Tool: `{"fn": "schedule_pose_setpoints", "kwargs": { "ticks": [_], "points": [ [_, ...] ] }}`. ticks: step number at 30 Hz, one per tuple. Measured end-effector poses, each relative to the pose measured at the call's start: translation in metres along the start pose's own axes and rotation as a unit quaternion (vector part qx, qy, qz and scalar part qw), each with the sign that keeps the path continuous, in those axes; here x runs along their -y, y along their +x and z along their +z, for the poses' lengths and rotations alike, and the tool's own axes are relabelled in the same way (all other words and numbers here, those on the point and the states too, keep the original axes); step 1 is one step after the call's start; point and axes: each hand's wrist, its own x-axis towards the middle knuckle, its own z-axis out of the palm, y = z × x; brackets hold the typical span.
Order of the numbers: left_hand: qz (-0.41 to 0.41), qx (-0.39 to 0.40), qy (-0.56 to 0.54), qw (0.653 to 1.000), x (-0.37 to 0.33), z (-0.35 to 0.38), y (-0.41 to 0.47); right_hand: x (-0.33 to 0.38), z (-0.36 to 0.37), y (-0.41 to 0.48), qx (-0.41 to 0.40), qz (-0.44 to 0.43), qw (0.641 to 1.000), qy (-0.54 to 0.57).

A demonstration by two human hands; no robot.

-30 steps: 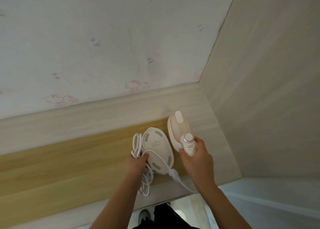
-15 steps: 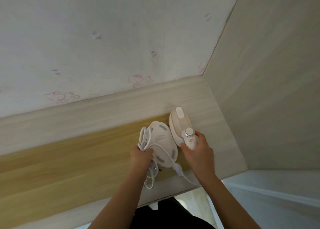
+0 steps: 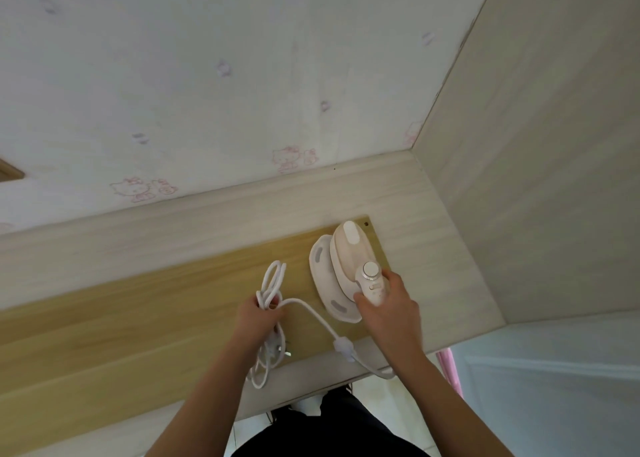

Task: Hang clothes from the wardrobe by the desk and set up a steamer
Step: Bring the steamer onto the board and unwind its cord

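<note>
A small cream steamer (image 3: pixel 351 254) with a round dial sits partly over its white oval base (image 3: pixel 323 280) near the desk's right end. My right hand (image 3: pixel 388 309) grips the steamer's handle from the front. To the left, my left hand (image 3: pixel 258 318) holds the bundled white power cord (image 3: pixel 272 280), with loops sticking out above and below the fist. One strand of cord runs from that hand past a white inline block (image 3: pixel 343 347) and over the desk's front edge. The plug prongs hang just below my left hand.
The desk (image 3: pixel 121 325) has a yellow wood centre and pale wood border, set against a wall with pink cartoon wallpaper (image 3: pixel 207 93). A tall pale wood panel (image 3: pixel 540 179) stands right of the desk. Tiled floor and something pink show at the lower right.
The steamer has moved from beside the base onto it. My left hand has pulled the cord bundle left, away from the base.
</note>
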Motion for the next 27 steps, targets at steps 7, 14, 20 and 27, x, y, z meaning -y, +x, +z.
{"fn": "schedule_pose_setpoints", "kwargs": {
  "ticks": [7,14,20,27],
  "points": [
    [0.012,0.015,-0.003,1.000,0.013,-0.024,-0.006,0.000,0.012,-0.012,0.005,-0.007,1.000,-0.017],
    [0.017,0.015,-0.012,1.000,0.020,-0.034,-0.008,-0.002,0.020,-0.016,0.001,-0.012,1.000,-0.026],
    [0.018,0.017,-0.018,1.000,0.022,-0.039,-0.009,-0.003,0.024,-0.017,-0.001,-0.009,1.000,-0.017],
    [0.025,0.025,-0.033,0.999,0.022,-0.041,-0.008,-0.005,0.023,-0.015,0.011,-0.024,0.999,-0.021]
  ]
}}
